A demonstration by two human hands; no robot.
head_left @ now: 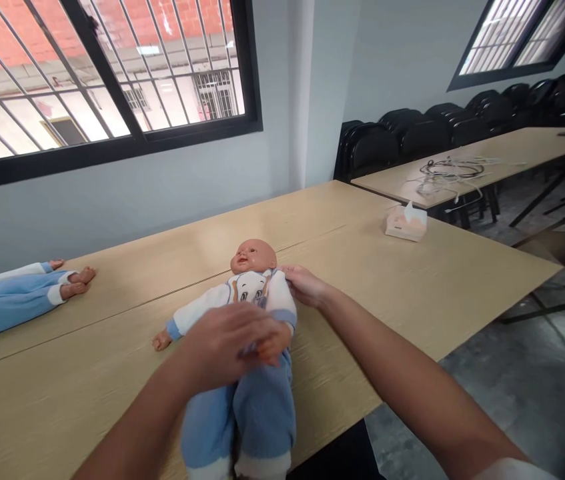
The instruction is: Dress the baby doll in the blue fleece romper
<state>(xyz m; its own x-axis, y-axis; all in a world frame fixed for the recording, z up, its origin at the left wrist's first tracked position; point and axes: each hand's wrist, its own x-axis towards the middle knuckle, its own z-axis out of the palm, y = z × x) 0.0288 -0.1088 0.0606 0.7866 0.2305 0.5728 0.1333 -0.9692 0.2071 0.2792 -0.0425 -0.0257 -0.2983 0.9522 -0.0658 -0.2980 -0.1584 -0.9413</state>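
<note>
A baby doll [257, 257] in a white and blue outfit lies on its back on the table, its head away from me. My left hand [232, 340] crosses over its belly, thumb and fingers closed around the doll's forearm near the cuff; motion blurs the fingers a little. At the shoulder on the right side, my right hand [305, 283] pinches the white sleeve [279, 291], its fingertips partly hidden behind the cloth. The doll's other arm [197, 310] stretches out to the left on the tabletop. Blue trousers [265, 407] cover its legs, which point towards me.
Another doll [17, 297] in blue and white lies at the left of the wooden table [352, 333]. A tissue box [406, 222] stands at the right. Tangled cables [452, 175] lie on a further table, with stacked black chairs [375, 150] along the wall.
</note>
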